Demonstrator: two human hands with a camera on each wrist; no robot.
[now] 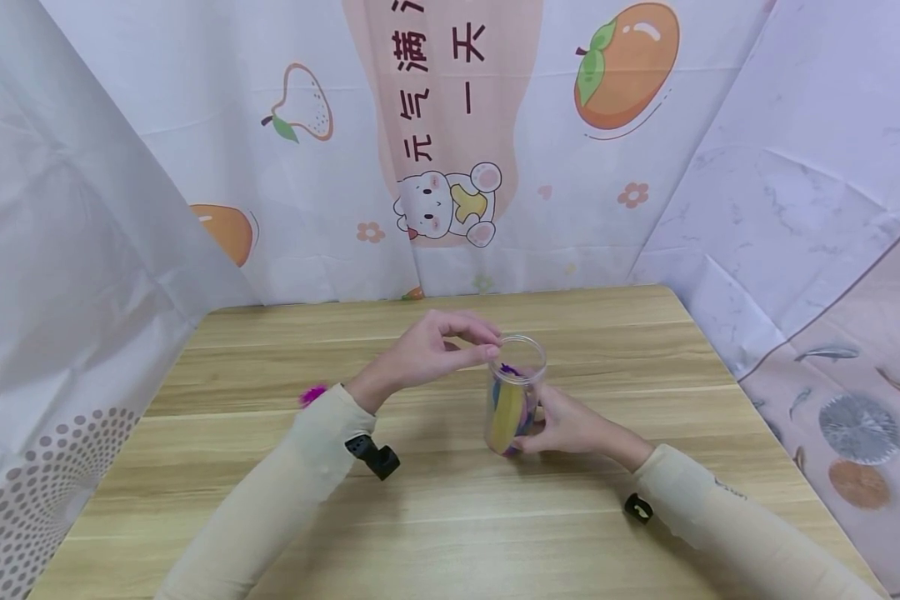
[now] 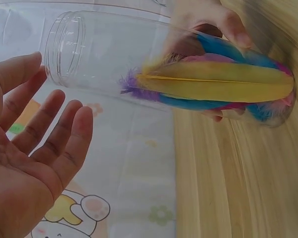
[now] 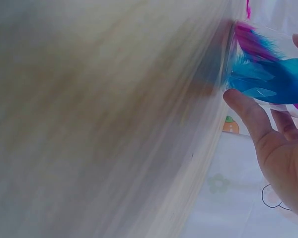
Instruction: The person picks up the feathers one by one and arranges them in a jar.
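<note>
A clear, open-topped plastic jar (image 1: 513,404) stands upright on the table. Several feathers lie inside it, among them a yellow feather (image 2: 218,84), a purple feather (image 2: 141,89) and blue feathers (image 3: 278,79). My right hand (image 1: 570,423) grips the jar's lower part from the right, thumb on the near side and fingers behind. At the jar's rim is my left hand (image 1: 450,342), its thumb and fingertips at the left edge. In the left wrist view, the left fingers look relaxed and spread, with nothing seen between them.
On the table's left side lies a magenta feather (image 1: 313,395), partly hidden by the left forearm. The wooden table (image 1: 450,533) reaches back to a printed curtain (image 1: 322,200). More cloth hangs at both sides.
</note>
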